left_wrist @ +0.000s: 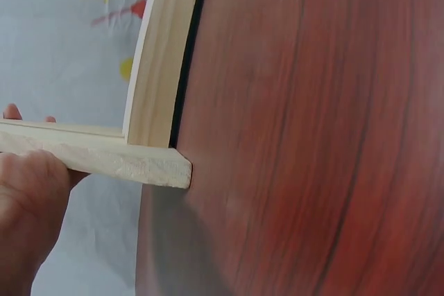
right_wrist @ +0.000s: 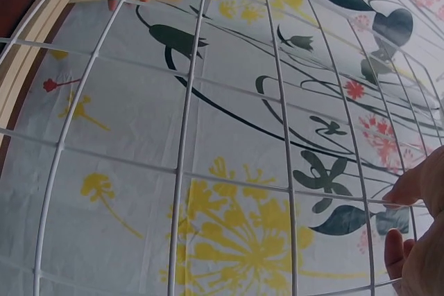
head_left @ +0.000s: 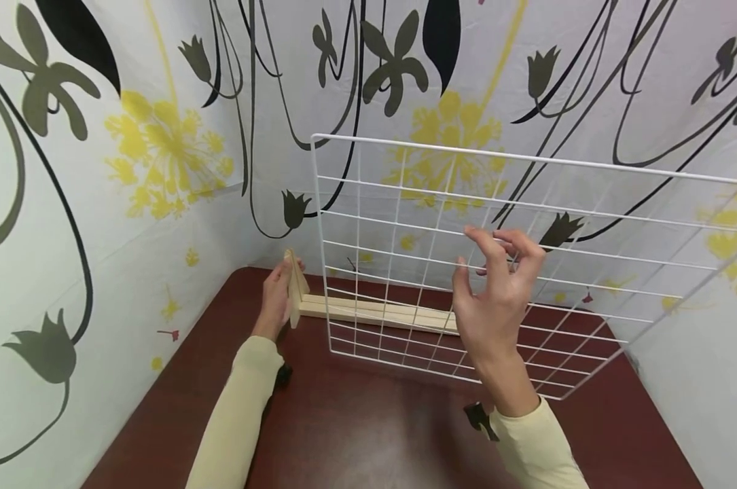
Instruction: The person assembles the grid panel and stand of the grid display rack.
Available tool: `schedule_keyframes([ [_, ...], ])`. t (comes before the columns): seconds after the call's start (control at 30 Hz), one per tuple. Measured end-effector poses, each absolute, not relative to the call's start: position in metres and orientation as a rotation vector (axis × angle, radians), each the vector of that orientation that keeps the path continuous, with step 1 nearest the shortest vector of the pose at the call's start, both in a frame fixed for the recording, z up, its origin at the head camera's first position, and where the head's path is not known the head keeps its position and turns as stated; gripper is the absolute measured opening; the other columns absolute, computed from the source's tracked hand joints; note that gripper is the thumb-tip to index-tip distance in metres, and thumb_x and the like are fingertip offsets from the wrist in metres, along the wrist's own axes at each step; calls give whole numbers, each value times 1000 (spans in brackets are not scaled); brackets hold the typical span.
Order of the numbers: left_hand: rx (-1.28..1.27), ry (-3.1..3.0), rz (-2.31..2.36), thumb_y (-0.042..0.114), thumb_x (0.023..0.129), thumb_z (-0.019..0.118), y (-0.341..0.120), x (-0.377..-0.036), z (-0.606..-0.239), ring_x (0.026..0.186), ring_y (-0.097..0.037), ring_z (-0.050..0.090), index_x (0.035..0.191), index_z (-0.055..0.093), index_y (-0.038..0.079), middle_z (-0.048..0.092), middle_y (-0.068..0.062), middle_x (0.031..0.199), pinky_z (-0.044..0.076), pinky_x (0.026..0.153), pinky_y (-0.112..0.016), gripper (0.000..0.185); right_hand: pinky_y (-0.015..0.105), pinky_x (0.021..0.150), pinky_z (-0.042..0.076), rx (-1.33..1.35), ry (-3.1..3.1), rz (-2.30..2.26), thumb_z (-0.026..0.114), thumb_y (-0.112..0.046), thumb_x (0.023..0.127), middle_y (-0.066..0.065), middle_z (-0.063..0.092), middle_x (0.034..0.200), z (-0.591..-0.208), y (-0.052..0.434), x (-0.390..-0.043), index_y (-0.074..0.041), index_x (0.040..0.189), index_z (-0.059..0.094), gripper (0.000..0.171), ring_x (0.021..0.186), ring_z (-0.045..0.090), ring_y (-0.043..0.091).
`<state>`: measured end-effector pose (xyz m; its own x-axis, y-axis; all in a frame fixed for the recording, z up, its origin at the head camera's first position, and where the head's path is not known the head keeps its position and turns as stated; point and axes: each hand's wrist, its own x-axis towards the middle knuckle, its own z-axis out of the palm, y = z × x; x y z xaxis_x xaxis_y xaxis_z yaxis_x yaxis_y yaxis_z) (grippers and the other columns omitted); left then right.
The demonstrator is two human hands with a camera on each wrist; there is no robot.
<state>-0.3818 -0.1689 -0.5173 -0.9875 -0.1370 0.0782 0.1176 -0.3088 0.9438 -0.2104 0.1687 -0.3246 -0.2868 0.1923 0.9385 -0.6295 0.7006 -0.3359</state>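
A white wire grid panel (head_left: 466, 153) (right_wrist: 186, 150) stands nearly upright over the brown table (head_left: 368, 428), its lower edge in front of a pale wooden L-shaped frame (head_left: 374, 311) (left_wrist: 159, 53). My right hand (head_left: 496, 299) (right_wrist: 423, 240) is at the panel's middle, fingertips and thumb pinching one of its wires. At the far left corner of the table my left hand (head_left: 276, 299) (left_wrist: 28, 206) grips the frame's short upright end piece (head_left: 295, 295) (left_wrist: 118, 157). The frame's long strip lies flat along the table's far edge.
White cloth with black and yellow flower prints (head_left: 99, 204) covers the walls on the left, back and right, close around the table. The dark wood-grain tabletop (left_wrist: 312, 136) reaches toward me between my two sleeves.
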Motion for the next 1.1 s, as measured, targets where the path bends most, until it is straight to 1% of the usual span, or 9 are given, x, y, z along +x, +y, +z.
schedule_keyframes([
  [0.13,-4,-1745,-2454,56,105,57,-147,-377,-522,148,-38,48,145,58,2,60,-21,149,41,121,-58,67,17,80,42,333,-1688,814,72,5,88,29,49,132,-331,171,-210,-14,127,73,43,110,59,39],
  [0.23,-28,-1727,-2456,52,107,57,-132,-376,-522,140,-35,53,144,58,1,56,-26,149,45,118,-56,64,18,79,42,324,-1687,798,72,4,89,29,50,132,-332,172,-213,-14,127,73,42,110,60,40],
  [0.37,-22,-1651,-2498,45,108,58,-115,-377,-523,103,-20,64,129,69,11,68,-10,122,58,91,-39,42,18,80,43,338,-1676,817,72,3,89,30,50,131,-331,172,-217,-13,126,73,41,115,58,40],
  [0.43,-31,-1604,-2526,43,108,59,-109,-378,-523,87,-14,62,119,72,15,69,-1,108,57,75,-30,33,18,80,43,344,-1674,827,71,3,89,30,49,131,-331,172,-218,-13,126,73,40,116,58,39],
  [0.5,-54,-1561,-2557,40,108,59,-104,-379,-524,79,-12,60,113,72,16,69,2,101,55,67,-26,28,18,80,44,350,-1680,824,71,3,90,29,49,131,-330,172,-219,-14,126,73,40,118,58,38],
  [0.7,-147,-1566,-2589,37,107,64,-93,-381,-527,85,-12,58,111,74,19,71,5,103,52,75,-31,21,22,80,42,394,-1698,799,70,3,91,29,49,130,-326,173,-226,-14,128,72,41,113,57,39],
  [0.8,-165,-1558,-2596,32,108,62,-92,-380,-529,93,-14,59,122,70,10,73,4,108,52,81,-33,27,23,75,41,427,-1714,783,70,3,92,28,48,129,-323,173,-232,-13,129,71,40,100,57,38],
  [0.93,-127,-1545,-2581,29,109,59,-96,-378,-530,94,-14,58,131,65,0,73,4,107,51,80,-30,37,24,72,41,478,-1746,776,70,1,94,29,45,129,-315,171,-240,-13,131,69,39,96,56,38],
  [1.1,-133,-1572,-2554,34,107,61,-103,-378,-527,93,-14,60,132,63,1,71,-3,113,52,78,-30,41,25,72,41,485,-1744,774,73,1,92,28,45,129,-295,169,-251,-14,131,68,42,85,55,34],
])
